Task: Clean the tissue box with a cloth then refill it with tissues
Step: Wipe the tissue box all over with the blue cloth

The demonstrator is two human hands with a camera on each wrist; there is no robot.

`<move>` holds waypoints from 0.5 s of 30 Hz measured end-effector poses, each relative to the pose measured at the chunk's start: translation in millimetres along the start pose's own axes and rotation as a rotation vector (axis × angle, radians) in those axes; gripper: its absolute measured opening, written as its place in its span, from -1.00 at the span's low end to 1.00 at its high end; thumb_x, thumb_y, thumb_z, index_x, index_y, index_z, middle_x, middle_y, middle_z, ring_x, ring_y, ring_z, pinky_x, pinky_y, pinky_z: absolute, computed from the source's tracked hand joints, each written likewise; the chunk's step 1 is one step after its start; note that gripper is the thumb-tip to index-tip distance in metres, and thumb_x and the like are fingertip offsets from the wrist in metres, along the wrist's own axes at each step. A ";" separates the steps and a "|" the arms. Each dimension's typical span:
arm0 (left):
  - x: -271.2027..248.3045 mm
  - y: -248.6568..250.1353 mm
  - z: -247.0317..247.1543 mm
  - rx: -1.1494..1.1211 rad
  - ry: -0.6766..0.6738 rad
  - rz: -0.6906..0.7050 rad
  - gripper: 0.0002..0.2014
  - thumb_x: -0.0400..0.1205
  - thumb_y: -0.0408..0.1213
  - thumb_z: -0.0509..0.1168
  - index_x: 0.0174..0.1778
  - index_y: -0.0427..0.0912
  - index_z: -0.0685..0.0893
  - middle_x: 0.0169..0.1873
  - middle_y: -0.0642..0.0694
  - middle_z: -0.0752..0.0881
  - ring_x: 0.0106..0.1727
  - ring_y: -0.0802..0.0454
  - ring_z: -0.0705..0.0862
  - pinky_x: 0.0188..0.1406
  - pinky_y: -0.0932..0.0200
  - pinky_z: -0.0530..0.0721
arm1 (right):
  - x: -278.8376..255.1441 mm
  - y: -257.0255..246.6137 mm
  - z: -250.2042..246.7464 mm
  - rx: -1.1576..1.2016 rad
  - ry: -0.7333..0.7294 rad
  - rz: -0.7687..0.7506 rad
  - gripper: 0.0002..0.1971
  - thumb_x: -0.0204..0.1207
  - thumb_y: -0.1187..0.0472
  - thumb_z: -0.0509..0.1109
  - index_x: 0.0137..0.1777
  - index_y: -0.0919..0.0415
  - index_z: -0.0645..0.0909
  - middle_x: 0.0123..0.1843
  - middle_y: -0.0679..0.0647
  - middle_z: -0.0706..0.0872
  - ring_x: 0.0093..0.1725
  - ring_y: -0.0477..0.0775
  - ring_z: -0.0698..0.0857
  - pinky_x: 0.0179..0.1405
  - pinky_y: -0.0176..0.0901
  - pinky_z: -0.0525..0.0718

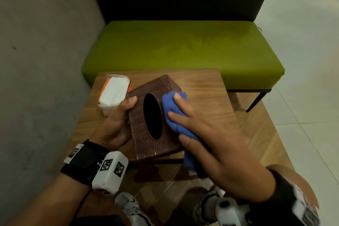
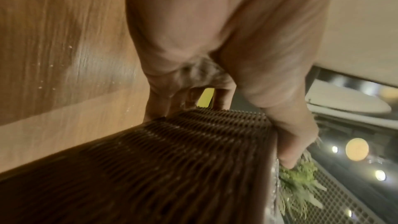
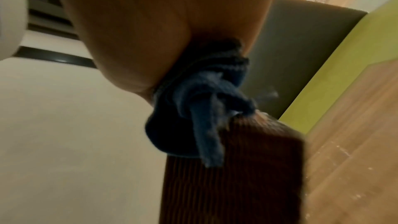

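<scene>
A brown woven tissue box (image 1: 146, 86) with a dark oval slot is tilted up off the wooden table (image 1: 205, 97). My left hand (image 1: 126, 112) grips its left side, thumb on the top face and fingers hidden underneath; in the left wrist view those fingers (image 2: 288, 139) wrap the box's (image 2: 172, 159) edge. My right hand (image 1: 183, 115) lies with spread, straight fingers on a bunched blue cloth (image 1: 170, 104), pressing it on the top face right of the slot. The cloth (image 3: 200, 100) hangs over the box's (image 3: 237, 168) near corner. A white and orange tissue pack (image 1: 113, 93) lies at the table's back left.
A green bench seat (image 1: 183, 47) with a dark backrest stands just behind the table. A grey wall (image 1: 45, 60) runs along the left. Pale floor tiles (image 1: 308, 97) lie to the right. My shoes (image 1: 128, 205) show below the table's near edge.
</scene>
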State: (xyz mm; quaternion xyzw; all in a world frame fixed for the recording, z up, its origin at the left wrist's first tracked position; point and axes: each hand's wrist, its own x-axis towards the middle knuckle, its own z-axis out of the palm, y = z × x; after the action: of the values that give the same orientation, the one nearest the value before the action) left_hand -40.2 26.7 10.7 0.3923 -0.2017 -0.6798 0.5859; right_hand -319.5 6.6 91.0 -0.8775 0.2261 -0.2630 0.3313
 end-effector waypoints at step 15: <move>4.7 -2.2 -9.7 0.080 0.136 0.114 -0.21 0.23 0.13 0.81 0.37 -0.09 0.87 0.51 -0.30 0.75 0.39 -0.15 0.82 0.50 -0.19 0.70 | 0.7 14.8 2.5 -0.030 -0.024 0.080 -0.48 0.80 0.09 0.30 0.75 0.04 0.48 0.87 -0.22 0.20 0.79 -0.36 0.24 0.72 -0.43 0.28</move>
State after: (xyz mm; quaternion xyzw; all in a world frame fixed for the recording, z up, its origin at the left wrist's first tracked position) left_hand -34.2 24.5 1.8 0.4487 -0.2105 -0.6083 0.6199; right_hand -320.8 -2.6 79.3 -0.8757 0.2611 -0.2353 0.3310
